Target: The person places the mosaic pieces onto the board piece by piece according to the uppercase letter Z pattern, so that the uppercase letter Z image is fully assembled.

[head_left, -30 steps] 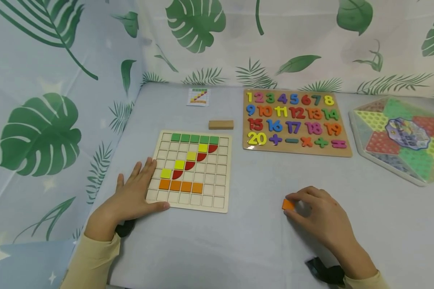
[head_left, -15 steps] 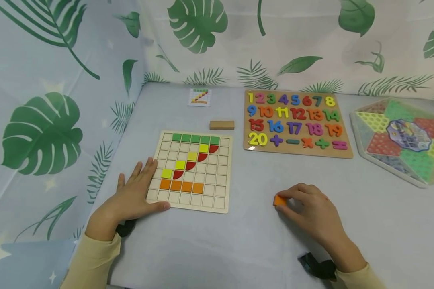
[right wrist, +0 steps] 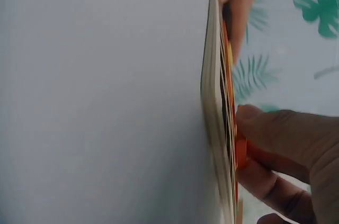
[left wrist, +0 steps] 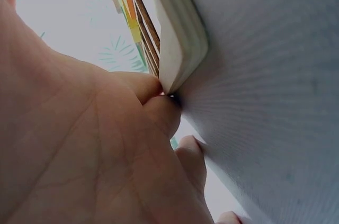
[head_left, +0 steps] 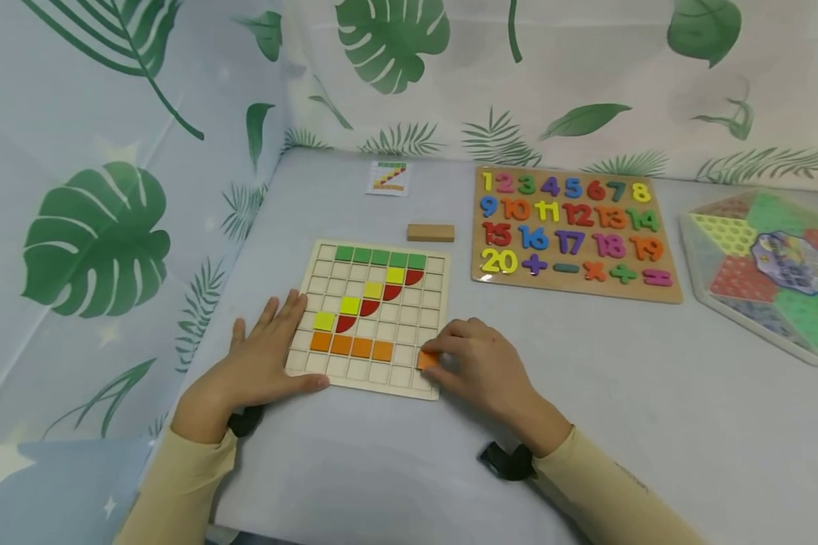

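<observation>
A wooden grid board (head_left: 354, 371) lies on the table, bearing green, yellow and orange square tiles and red quarter-round tiles in a Z shape. My right hand (head_left: 487, 371) pinches an orange square tile (head_left: 426, 360) between thumb and fingertips, over the board's lower right part. In the right wrist view that orange tile (right wrist: 241, 152) sits close against the board's face. My left hand (head_left: 255, 363) lies with fingers extended along the board's left side, thumb at its lower left corner. The left wrist view has the fingers touching the board's edge (left wrist: 183, 49).
Behind the board stand a plain wooden block (head_left: 431, 232) and a small pattern card (head_left: 389, 179) printed with a similar Z. A number puzzle board (head_left: 576, 291) lies at the back right, with a hexagonal game box (head_left: 766, 265) beyond it. Leaf-printed cloth walls the back and left.
My right hand has carried the orange tile leftward from the bare table to the board's lower right. The left hand stays at the board's edge. The head view has shifted slightly.
</observation>
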`<state>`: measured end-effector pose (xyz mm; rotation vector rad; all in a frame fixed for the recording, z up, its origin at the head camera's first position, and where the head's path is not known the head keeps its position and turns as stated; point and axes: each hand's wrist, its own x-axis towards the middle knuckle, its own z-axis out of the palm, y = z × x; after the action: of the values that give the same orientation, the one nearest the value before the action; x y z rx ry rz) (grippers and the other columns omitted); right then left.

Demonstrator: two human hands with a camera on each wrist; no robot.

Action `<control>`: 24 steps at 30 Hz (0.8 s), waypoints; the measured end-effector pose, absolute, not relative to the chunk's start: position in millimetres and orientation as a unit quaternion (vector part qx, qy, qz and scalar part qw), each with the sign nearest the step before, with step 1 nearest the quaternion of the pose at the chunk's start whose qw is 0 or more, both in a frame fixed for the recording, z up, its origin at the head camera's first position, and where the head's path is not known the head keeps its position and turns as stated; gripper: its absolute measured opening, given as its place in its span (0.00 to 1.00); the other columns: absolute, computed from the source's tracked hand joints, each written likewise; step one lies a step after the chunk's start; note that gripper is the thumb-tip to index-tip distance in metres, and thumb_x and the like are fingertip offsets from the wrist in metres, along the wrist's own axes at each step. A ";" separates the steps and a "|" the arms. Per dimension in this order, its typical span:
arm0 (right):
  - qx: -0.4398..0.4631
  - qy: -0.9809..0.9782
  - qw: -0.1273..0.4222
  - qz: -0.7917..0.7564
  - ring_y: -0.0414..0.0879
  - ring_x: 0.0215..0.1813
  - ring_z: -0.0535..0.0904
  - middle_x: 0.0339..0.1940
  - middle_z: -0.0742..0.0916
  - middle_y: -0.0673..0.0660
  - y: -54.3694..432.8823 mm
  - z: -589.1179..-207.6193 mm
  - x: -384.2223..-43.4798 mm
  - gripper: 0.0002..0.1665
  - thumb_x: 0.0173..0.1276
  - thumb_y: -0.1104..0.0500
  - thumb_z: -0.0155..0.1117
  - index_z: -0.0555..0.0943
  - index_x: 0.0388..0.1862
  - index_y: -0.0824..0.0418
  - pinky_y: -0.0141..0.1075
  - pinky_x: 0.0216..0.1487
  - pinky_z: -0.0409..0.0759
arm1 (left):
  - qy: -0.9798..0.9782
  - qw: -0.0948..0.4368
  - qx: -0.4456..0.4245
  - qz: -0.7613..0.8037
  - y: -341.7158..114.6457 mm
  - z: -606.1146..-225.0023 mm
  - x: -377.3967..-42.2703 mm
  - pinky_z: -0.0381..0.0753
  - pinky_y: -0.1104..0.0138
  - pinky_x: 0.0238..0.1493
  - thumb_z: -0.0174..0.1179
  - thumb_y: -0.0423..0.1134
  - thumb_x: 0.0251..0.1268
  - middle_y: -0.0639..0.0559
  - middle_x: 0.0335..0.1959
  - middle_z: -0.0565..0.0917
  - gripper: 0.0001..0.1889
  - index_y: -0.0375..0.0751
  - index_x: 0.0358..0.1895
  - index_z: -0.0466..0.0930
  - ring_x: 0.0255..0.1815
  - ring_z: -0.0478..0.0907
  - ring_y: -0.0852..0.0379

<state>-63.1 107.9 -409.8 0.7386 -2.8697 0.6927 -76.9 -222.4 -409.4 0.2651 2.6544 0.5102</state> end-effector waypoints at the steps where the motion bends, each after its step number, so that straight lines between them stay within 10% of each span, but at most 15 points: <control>1: 0.248 -0.940 0.049 0.229 0.43 0.38 0.80 0.36 0.89 0.48 103.4 -410.2 -64.2 0.16 0.56 0.49 0.84 0.93 0.42 0.53 0.36 0.39 0.81 | 0.955 0.210 0.096 0.184 -221.7 -409.8 -76.8 0.31 0.22 0.75 0.67 0.74 0.54 0.46 0.89 0.37 0.68 0.46 0.87 0.33 0.88 0.33 0.33; 24: 0.207 -0.949 -0.001 0.239 0.46 0.41 0.78 0.38 0.86 0.50 79.1 -411.8 -70.0 0.18 0.56 0.48 0.84 0.93 0.44 0.52 0.38 0.41 0.81 | 0.954 0.212 0.099 0.185 -219.0 -410.8 -75.1 0.31 0.22 0.75 0.69 0.71 0.54 0.45 0.89 0.39 0.68 0.45 0.87 0.34 0.88 0.34 0.33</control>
<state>-70.0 79.1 -411.8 0.6521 -2.9832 0.7502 -75.1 -219.0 -410.8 0.2743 2.6508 0.5134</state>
